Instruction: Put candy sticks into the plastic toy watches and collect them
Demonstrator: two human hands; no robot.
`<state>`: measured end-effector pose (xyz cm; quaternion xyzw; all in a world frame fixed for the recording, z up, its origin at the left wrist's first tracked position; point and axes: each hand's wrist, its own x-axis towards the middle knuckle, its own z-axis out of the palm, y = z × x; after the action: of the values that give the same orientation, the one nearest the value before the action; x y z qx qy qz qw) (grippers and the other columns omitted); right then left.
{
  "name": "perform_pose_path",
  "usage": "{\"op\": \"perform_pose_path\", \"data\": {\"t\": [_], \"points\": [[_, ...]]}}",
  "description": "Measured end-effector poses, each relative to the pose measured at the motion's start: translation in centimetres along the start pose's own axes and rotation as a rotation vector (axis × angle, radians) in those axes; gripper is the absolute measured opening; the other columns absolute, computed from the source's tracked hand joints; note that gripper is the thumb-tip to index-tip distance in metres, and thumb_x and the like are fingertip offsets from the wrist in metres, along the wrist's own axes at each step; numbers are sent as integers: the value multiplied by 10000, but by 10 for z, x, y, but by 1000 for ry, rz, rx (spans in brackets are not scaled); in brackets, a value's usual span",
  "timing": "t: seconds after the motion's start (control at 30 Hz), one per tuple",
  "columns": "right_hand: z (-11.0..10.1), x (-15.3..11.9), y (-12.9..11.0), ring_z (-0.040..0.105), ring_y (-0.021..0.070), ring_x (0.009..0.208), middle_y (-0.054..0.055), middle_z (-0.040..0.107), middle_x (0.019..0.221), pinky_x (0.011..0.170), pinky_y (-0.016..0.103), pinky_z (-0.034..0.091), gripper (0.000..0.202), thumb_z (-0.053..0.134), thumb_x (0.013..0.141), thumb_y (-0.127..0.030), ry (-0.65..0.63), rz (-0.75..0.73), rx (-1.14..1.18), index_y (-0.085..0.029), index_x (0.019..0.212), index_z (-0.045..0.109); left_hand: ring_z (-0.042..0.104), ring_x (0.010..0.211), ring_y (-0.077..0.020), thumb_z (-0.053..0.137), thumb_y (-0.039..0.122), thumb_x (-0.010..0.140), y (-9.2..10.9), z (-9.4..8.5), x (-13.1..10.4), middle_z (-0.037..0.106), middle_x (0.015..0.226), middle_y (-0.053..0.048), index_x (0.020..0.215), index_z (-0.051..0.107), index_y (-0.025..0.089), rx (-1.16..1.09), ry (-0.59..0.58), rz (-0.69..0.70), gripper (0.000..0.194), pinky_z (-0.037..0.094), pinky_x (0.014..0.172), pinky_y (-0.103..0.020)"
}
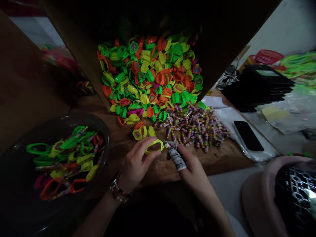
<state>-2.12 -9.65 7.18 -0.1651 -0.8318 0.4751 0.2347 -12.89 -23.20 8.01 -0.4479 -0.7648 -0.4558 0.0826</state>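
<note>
Pinching a yellow toy watch in the left hand, at 6 o'clock from heaped watches, and a wrapped candy roll in the right hand, seemingly aligning both, needing steady fingertips.

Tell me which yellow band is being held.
The yellow band pinched in the left hand. Other yellow ones lie in the heap, the dark bowl or loose on the table.

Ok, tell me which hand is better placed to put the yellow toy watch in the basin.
Likely the left hand: it holds the yellow toy watch and is nearer the basin.
</note>
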Motion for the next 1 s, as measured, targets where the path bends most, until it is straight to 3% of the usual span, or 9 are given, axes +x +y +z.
{"op": "perform_pose_path", "data": {"t": [0.1, 0.27, 0.47, 0.57, 0.67, 0.8, 0.9, 1.0], "points": [[-6, -2, -7, 640, 195, 845, 79, 689, 968, 759, 313, 512, 261, 444, 820, -183, -10, -42, -39, -186, 1046, 575, 623, 1070, -157, 589, 276, 871, 2, -2, 0, 669, 1127, -58, 1170, 560, 199, 19, -11, 30, 310, 519, 946, -295], [-13, -2, -20, 548, 199, 821, 69, 598, 912, 707, 300, 462, 253, 460, 771, -113, 16, -315, -235, -200, 1001, 518, 619, 1078, -155, 566, 266, 888, 9, -7, -1, 661, 1145, -60, 1201, 547, 196, 28, -39, 26, 321, 513, 953, -289], [-8, -3, -21, 456, 230, 803, 113, 559, 913, 691, 336, 403, 215, 377, 870, -90, 43, -536, -617, -152, 1011, 527, 615, 1088, -150, 528, 252, 906, 12, -11, -1, 657, 1158, -76, 1215, 530, 164, 76, -72, 33, 322, 493, 970, -272], [-8, 3, -17, 426, 213, 707, 90, 536, 775, 628, 317, 352, 187, 370, 900, -100, -5, -623, -836, -142, 891, 552, 617, 1096, -166, 488, 294, 923, 9, -10, -2, 650, 1184, -86, 1218, 520, 156, 62, -158, -39, 327, 498, 955, -281], [-10, 9, -8, 428, 196, 666, 52, 518, 684, 602, 301, 309, 166, 409, 899, -103, -49, -676, -954, -156, 852, 559, 630, 1072, -175, 468, 319, 926, 5, -9, -4, 658, 1172, -83, 1229, 510, 158, -13, -319, -183, 345, 502, 936, -297], [-5, 5, 4, 428, 163, 604, 19, 537, 650, 578, 288, 273, 127, 486, 879, -99, -180, -763, -916, -175, 795, 543, 631, 1063, -188, 473, 344, 917, 1, -12, -5, 673, 1145, -69, 1195, 546, 175, -55, -525, -365, 334, 490, 940, -324], [5, -5, 6, 426, 153, 575, 5, 549, 651, 568, 292, 271, 119, 505, 877, -104, -271, -778, -807, -175, 787, 534, 637, 1049, -188, 488, 380, 906, 2, -20, -11, 683, 1128, -43, 1156, 585, 199, -5, -622, -423, 323, 500, 911, -316], [16, -5, 4, 471, 166, 634, 4, 581, 699, 597, 296, 310, 69, 534, 884, -159, -336, -718, -688, -186, 823, 548, 656, 987, -180, 463, 389, 918, 4, -41, -25, 696, 1080, -24, 1097, 619, 221, 152, -526, -363, 291, 515, 873, -306]]}}
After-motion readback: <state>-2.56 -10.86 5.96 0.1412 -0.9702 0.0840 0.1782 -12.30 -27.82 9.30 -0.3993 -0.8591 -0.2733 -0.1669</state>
